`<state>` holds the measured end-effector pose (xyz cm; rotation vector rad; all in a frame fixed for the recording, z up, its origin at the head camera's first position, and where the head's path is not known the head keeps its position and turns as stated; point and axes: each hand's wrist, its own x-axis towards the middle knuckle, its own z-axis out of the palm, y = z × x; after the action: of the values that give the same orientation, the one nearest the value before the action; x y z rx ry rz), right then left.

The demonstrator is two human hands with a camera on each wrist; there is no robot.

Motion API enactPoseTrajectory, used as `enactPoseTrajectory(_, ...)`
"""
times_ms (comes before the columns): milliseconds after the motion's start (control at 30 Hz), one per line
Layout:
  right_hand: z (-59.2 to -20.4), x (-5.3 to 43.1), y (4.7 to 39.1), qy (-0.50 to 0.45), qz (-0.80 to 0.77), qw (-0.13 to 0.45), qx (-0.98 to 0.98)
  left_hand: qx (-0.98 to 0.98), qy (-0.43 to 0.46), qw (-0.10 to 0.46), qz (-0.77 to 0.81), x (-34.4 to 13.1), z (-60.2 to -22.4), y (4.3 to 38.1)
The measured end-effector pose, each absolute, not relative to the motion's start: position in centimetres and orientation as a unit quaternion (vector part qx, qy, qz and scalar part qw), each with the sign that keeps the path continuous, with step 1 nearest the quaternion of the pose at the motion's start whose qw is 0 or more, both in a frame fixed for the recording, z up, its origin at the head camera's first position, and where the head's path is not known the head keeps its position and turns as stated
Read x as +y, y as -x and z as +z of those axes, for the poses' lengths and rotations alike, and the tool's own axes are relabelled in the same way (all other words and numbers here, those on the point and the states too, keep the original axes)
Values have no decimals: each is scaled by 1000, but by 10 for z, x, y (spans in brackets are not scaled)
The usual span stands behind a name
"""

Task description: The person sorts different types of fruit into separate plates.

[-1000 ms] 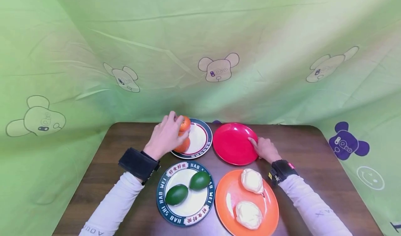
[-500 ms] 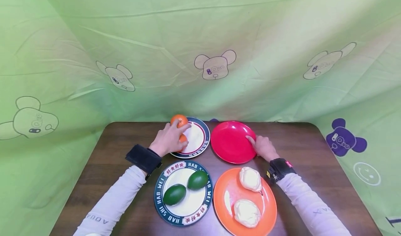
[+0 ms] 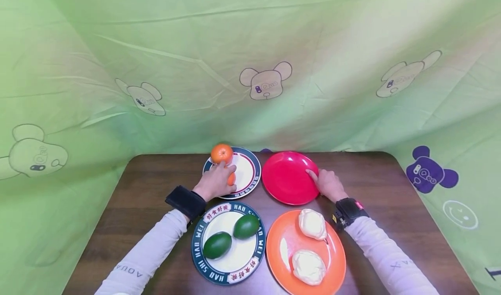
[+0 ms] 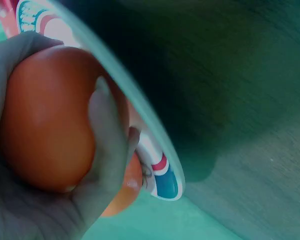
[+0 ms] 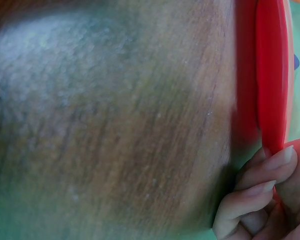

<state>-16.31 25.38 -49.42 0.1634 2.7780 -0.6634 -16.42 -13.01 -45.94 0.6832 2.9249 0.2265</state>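
Note:
My left hand (image 3: 216, 180) curls round the nearer orange (image 4: 50, 115), fingers wrapped about its side. Most of that fruit is hidden by the hand in the head view. Both it and a second orange (image 3: 222, 153) are at the left part of a white plate with a dark blue rim (image 3: 256, 164). The second one stays uncovered just beyond my fingertips. To the right, my right hand (image 3: 329, 184) pinches the edge of a red plate (image 3: 287, 179), thumb over the top and fingers beneath, as the right wrist view shows.
Nearer me, a teal-rimmed plate (image 3: 201, 260) bears two green avocado-like fruits (image 3: 246, 226). Beside it an orange plate (image 3: 279, 269) carries two pale, pleated buns (image 3: 308, 266). A green printed curtain (image 3: 195, 112) hangs behind the wooden table (image 3: 152, 177).
My left hand has drawn back from the farther orange and closed round the nearer one. The right hand keeps its hold on the red plate. The head view has shifted slightly.

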Motion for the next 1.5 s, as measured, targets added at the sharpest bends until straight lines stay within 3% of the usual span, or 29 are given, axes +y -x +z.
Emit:
enactPoseTrajectory(567,-496,253,164,-53,-210,119,969,961,-259,11,99,-127,-468,165)
enactPoseTrajectory(867,-493,257,162,-66,-218,130,965,947,-303,-28,106,-89,-419,169)
enactPoseTrajectory(1133,-496,256,162,-54,-205,113,971,934,-333,-21,125,-44,-371,172)
enactPoseTrajectory(1500,-493,256,162,-56,-197,102,973,927,-351,10,129,7,-358,186)
